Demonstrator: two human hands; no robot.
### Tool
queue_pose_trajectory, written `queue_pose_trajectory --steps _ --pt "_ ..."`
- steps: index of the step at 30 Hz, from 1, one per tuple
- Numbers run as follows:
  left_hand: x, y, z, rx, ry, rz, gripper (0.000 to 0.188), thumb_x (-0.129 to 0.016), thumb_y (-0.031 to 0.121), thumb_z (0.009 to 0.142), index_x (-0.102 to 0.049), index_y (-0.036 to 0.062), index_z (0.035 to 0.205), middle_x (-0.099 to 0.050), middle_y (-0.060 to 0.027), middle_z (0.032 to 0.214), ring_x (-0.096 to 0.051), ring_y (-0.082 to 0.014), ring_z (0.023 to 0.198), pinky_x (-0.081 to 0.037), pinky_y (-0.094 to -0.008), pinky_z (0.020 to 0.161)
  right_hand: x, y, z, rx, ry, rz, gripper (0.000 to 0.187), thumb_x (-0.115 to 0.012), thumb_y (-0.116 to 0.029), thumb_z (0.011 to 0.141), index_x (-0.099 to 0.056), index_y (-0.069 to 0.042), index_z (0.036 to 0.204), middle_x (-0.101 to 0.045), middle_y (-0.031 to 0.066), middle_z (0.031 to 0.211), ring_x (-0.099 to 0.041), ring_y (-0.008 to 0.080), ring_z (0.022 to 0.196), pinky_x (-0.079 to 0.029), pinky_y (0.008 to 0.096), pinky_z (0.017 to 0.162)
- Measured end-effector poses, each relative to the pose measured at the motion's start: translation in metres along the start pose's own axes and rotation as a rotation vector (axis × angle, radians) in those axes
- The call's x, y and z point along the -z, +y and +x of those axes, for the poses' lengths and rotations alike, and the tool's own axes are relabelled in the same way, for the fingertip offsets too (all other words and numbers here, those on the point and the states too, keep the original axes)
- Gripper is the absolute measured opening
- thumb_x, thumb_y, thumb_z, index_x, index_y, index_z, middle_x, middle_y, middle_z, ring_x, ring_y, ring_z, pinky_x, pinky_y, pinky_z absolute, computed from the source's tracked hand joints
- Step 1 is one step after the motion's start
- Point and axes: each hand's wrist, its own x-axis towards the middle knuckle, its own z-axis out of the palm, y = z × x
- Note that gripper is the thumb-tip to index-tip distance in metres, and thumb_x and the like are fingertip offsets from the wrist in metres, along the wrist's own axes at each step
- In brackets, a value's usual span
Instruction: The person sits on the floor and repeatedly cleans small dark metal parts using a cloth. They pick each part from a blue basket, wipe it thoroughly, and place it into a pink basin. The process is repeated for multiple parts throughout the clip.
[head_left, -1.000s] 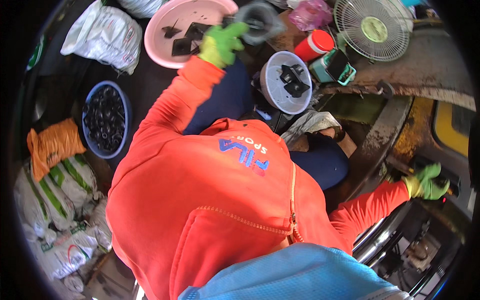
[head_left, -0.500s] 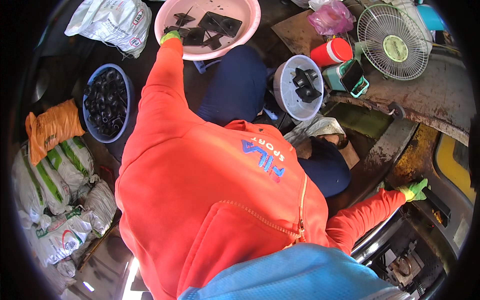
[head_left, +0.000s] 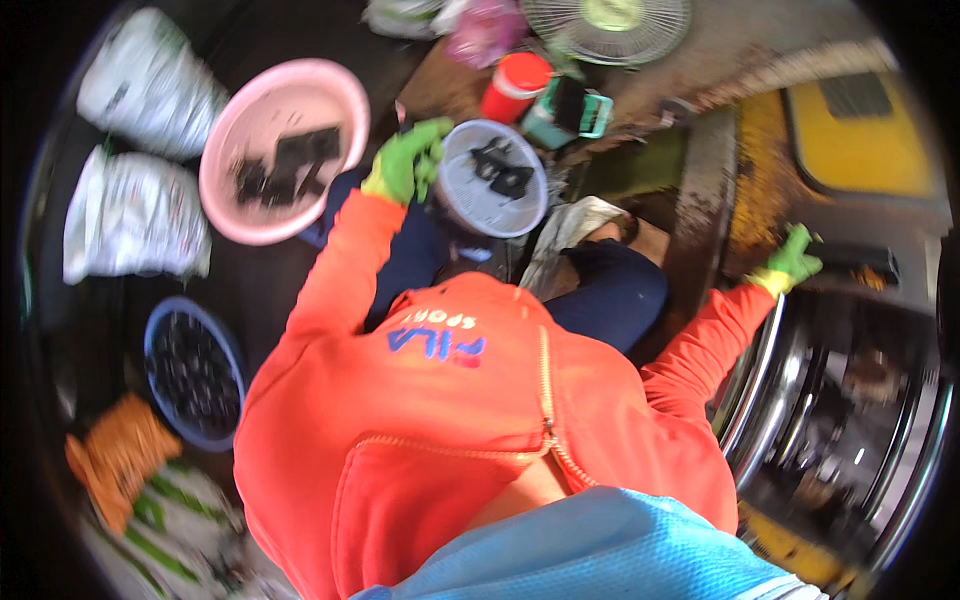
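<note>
Green-gloved, the left hand (head_left: 405,165) hangs with fingers loosely bent beside the nine o'clock rim of a lilac basket (head_left: 468,203); blur leaves me unable to tell whether it pinches anything. Black parts (head_left: 513,183) lie inside that basket, at three o'clock from this nearer hand, their cluster stretching roughly ten to four. A pink basin (head_left: 238,112) sits at nine. Farther off, the right hand (head_left: 795,262) spreads its fingers, a dark handle (head_left: 853,261) near it at three.
</note>
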Motion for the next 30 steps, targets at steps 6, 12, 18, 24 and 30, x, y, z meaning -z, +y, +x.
queue_pose_trajectory --steps 6,12,18,24,30 --pt "-0.039 -0.073 0.011 0.359 0.026 -0.322 0.042 -0.059 0.037 0.091 -0.061 0.0065 0.119 -0.052 -0.0003 0.076 -0.046 -0.0129 0.053 -0.038 -0.0282 0.044 0.041 -0.059 -0.075 0.212 0.178 -0.301 0.061 -0.064 -0.025 0.085 -0.038 0.008 0.129 -0.051 0.0208 0.12 -0.055 0.0262 0.102 -0.046 0.0378 0.088" --pt "-0.018 -0.107 0.017 0.399 0.027 0.002 0.035 -0.065 0.031 0.088 -0.065 0.0052 0.111 -0.055 -0.0041 0.079 -0.047 -0.0136 0.052 -0.042 -0.029 0.047 0.057 -0.092 -0.109 1.006 0.027 -0.615 0.045 -0.065 -0.01 0.085 -0.048 0.002 0.124 -0.051 0.0208 0.125 -0.053 0.0333 0.115 -0.044 0.0432 0.099" --pt "-0.012 -0.102 0.015 0.379 0.103 0.082 0.032 -0.067 0.03 0.085 -0.068 0.0044 0.103 -0.055 -0.0045 0.076 -0.044 -0.0112 0.048 -0.041 -0.0284 0.046 0.089 -0.127 -0.064 1.002 0.492 -0.973 0.047 -0.065 -0.023 0.087 -0.05 0.004 0.122 -0.055 0.0195 0.121 -0.055 0.0381 0.108 -0.044 0.0487 0.093" --pt "0.003 -0.114 0.02 0.32 0.094 0.135 0.036 -0.065 0.031 0.087 -0.065 0.0038 0.109 -0.052 -0.0022 0.07 -0.042 -0.0115 0.045 -0.04 -0.0284 0.044 0.131 -0.181 -0.034 1.22 0.712 -1.357 0.048 -0.066 -0.029 0.086 -0.053 0.003 0.121 -0.059 0.0184 0.117 -0.057 0.0375 0.106 -0.045 0.0481 0.09" --pt "0.025 -0.144 0.049 -0.105 0.429 0.128 0.04 -0.069 0.024 0.085 -0.057 0.0073 0.119 -0.055 -0.0001 0.073 -0.039 -0.0098 0.046 -0.034 -0.0271 0.042 0.159 -0.214 -0.047 1.036 0.802 -1.622 0.057 -0.053 -0.043 0.092 -0.05 0.003 0.125 -0.055 0.0229 0.124 -0.051 0.048 0.116 -0.035 0.0677 0.092"
